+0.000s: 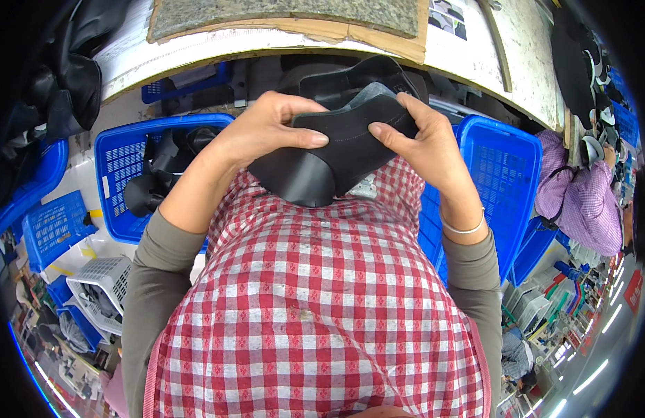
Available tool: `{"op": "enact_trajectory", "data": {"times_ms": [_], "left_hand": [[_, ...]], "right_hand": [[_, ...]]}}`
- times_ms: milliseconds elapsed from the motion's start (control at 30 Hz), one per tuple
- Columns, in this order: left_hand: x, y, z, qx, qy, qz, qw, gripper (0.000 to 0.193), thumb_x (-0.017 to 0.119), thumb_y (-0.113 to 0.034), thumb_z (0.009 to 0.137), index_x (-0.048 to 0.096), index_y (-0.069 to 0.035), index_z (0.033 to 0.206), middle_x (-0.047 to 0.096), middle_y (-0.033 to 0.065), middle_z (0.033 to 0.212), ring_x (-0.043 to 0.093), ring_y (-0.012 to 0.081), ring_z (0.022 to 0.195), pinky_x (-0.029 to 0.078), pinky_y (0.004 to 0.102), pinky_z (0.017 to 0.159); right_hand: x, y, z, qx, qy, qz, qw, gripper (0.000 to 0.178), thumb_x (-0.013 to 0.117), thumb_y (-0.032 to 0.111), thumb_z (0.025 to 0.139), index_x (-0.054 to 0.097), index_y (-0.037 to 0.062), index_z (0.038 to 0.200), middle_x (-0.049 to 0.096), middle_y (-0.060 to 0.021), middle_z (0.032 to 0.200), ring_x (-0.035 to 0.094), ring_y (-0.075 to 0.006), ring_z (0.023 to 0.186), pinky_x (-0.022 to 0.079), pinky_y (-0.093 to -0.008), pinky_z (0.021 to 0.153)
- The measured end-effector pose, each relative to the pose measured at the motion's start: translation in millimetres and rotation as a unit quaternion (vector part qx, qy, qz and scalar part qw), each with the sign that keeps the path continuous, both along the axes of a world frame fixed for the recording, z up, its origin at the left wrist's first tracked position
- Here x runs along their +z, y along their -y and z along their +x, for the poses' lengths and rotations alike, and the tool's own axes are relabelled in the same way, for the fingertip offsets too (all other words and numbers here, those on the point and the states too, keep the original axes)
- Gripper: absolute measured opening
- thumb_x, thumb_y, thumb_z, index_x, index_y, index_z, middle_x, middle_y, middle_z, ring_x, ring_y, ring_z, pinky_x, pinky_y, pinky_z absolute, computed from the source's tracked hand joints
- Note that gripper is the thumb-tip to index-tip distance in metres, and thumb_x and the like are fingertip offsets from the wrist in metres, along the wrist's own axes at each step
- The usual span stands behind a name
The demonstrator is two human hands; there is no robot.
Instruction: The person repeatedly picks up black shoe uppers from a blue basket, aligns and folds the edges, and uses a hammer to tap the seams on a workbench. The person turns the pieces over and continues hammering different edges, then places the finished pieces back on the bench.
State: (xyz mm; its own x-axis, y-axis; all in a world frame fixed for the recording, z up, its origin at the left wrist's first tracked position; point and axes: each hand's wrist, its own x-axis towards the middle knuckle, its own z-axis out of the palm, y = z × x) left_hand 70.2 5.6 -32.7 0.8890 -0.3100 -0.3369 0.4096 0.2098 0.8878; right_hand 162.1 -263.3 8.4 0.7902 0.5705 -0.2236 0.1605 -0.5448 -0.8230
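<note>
holding a black leather piece (329, 157) in both hands, just above the far end of the checked apron (315, 299). gripping its left part with the left hand (270, 129), thumb flat on top; pinching its right part with the right hand (423, 136), thumb near a stitched line. wearing a pale bangle (465, 228) on the right wrist. beyond the apron, a whitish worktable (535, 70) with a speckled slab (288, 15). left of the apron, a blue basket (115, 216) with dark pieces (162, 157) inside; right of the apron, a second blue basket (507, 164), then a person in purple check (587, 209).
</note>
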Motion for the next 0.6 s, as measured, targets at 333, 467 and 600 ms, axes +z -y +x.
{"op": "enact_trajectory", "data": {"times_ms": [333,467,600], "left_hand": [[15.0,29.4,16.3,0.008,-0.039,0.062,0.997,0.019,0.083,-0.005,0.087,0.080,0.003,0.104,0.078,0.0055,0.091,0.069,0.0080,0.081,0.057,0.0249,0.076],[16.0,30.3,13.9,-0.023,0.026,0.157,0.987,0.021,0.083,-0.006,0.088,0.079,0.004,0.105,0.078,0.0047,0.092,0.068,0.0075,0.083,0.056,0.0257,0.076],[11.9,28.9,16.2,-0.030,0.065,0.167,0.983,0.030,0.081,-0.007,0.091,0.075,0.004,0.118,0.078,0.0052,0.104,0.067,0.0079,0.093,0.057,0.0273,0.083]], "right_hand": [[5.8,-2.8,-4.4,0.014,0.063,-0.035,0.997,0.048,0.084,0.024,0.087,0.069,-0.0032,0.123,0.074,-0.0187,0.102,0.072,-0.0296,0.093,0.058,-0.0380,0.080],[5.9,-3.9,-7.2,0.025,0.087,-0.067,0.994,0.049,0.086,0.025,0.087,0.068,-0.0037,0.123,0.074,-0.0189,0.101,0.071,-0.0254,0.090,0.057,-0.0369,0.079],[9.4,-3.6,-9.1,0.031,0.112,-0.064,0.991,0.040,0.085,0.027,0.087,0.068,0.0003,0.111,0.071,-0.0188,0.094,0.070,-0.0338,0.088,0.056,-0.0421,0.076]]}}
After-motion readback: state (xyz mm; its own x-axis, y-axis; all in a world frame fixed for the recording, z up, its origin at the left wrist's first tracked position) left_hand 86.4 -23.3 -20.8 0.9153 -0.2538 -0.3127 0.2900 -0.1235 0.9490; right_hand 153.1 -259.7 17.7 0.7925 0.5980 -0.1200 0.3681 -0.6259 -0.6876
